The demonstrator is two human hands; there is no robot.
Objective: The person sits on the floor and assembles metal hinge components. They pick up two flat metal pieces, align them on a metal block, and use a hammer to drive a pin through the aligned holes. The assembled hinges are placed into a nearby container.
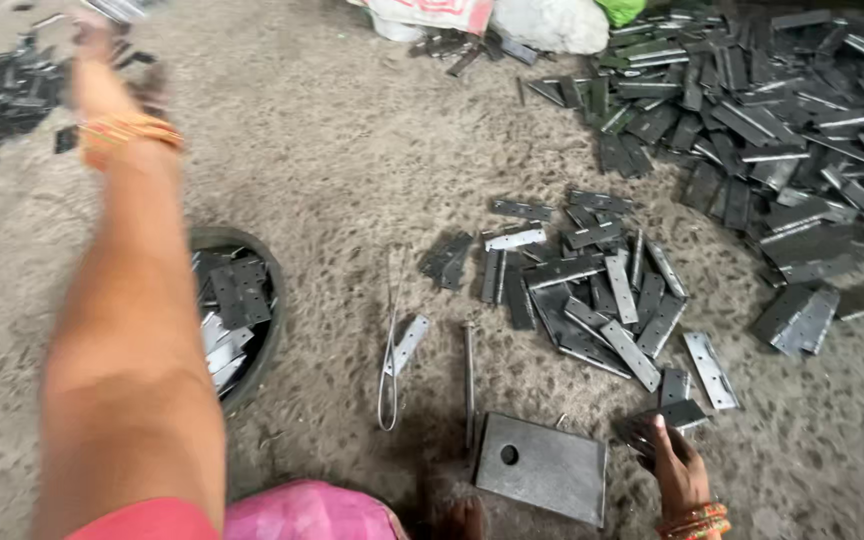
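left hand (102,45) outstretched, right hand (674,462) on hinges (592,300)

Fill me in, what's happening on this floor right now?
A person sits on a gritty concrete floor among flat grey metal hinge plates. The left hand stretches far out toward a small dark pile of plates, blurred. The right hand rests on loose plates beside a grey square steel block with a hole. A round black tub holds more plates, and a large heap lies at the upper right.
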